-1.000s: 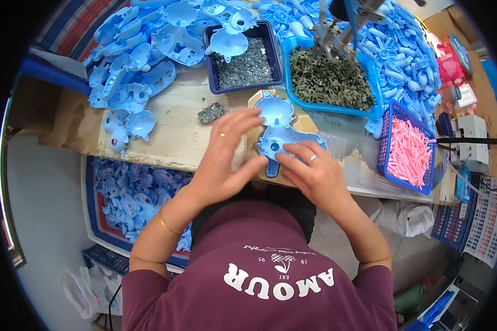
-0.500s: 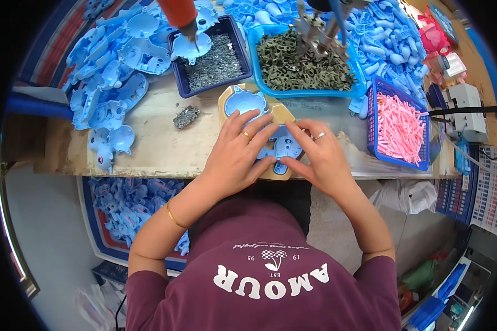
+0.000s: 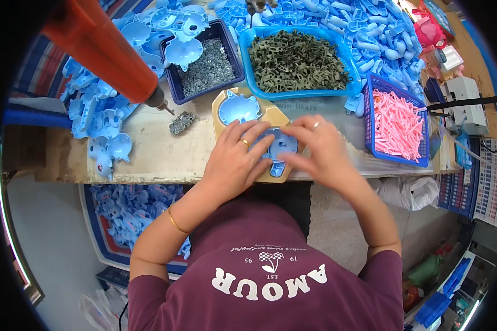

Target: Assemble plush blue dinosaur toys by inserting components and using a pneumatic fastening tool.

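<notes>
A tan fixture block [image 3: 278, 115] lies near the table's front edge. A rounded light-blue plastic shell [image 3: 240, 107] is seated in its upper left recess. Lower right in the same block is a smaller blue shell piece [image 3: 283, 144] with a short tab. My left hand [image 3: 238, 153] rests over the left of this piece, fingers bent and thumb by the tab, holding it down; its fingers hide part of the piece. At the piece's right edge is my right hand [image 3: 319, 146], slightly blurred, with thumb and fingers apart and nothing visible between them.
An orange power screwdriver [image 3: 110, 58] hangs at the left above a small heap of screws [image 3: 181, 123]. Behind stand a dark screw tray [image 3: 239, 74], a blue tray [image 3: 303, 95] of dark metal clips, and a purple basket [image 3: 397, 157] of pink strips. Blue parts [image 3: 384, 36] pile around.
My right hand has loosened and shifted slightly up and right of the small shell piece. My left hand stays on it. The screwdriver has swung down and left.
</notes>
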A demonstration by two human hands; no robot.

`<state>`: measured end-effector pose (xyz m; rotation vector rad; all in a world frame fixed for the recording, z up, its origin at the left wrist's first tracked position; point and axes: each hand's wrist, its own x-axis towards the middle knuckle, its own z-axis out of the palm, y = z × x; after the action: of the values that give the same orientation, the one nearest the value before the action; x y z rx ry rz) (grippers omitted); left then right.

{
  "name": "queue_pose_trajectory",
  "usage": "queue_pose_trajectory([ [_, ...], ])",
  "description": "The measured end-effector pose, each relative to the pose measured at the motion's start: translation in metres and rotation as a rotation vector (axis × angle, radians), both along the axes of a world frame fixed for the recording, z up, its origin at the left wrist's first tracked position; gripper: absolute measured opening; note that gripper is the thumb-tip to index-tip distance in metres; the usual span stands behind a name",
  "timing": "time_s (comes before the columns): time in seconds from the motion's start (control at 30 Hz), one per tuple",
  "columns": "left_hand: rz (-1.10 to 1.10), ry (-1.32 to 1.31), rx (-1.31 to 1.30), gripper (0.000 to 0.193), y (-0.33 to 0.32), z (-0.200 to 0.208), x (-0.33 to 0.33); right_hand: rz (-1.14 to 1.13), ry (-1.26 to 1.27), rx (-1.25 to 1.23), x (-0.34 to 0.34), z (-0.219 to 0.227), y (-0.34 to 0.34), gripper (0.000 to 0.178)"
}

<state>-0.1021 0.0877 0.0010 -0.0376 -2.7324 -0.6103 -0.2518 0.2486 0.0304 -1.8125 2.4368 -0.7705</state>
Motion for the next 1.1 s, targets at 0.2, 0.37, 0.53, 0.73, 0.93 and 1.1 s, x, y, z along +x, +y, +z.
queue_pose_trajectory([
  [0.2, -0.014, -0.018, -0.025, 0.035, 0.001, 0.003, 0.000, -0.173, -0.104, -0.064, -0.064, -0.007, -0.069, 0.023],
  [0.37, -0.024, -0.009, -0.013, 0.033, 0.001, 0.004, 0.000, -0.210, -0.062, 0.181, -0.079, -0.012, -0.094, 0.028],
  [0.53, -0.015, 0.034, 0.057, 0.035, -0.005, 0.009, -0.005, -0.246, -0.501, 0.085, -0.101, 0.004, -0.067, 0.034],
  [0.73, 0.091, 0.108, 0.502, 0.036, 0.005, 0.020, -0.025, -0.136, -0.927, 0.034, -0.058, 0.007, -0.022, 0.028],
  [0.93, 0.124, -0.075, 1.249, 0.017, 0.019, 0.014, -0.032, -0.143, -0.933, -0.063, -0.018, 0.006, 0.009, 0.024],
  [1.1, 0.083, -0.106, 1.277, 0.017, 0.009, 0.018, -0.023, -0.660, -0.209, -0.130, -0.112, 0.004, 0.085, 0.016],
])
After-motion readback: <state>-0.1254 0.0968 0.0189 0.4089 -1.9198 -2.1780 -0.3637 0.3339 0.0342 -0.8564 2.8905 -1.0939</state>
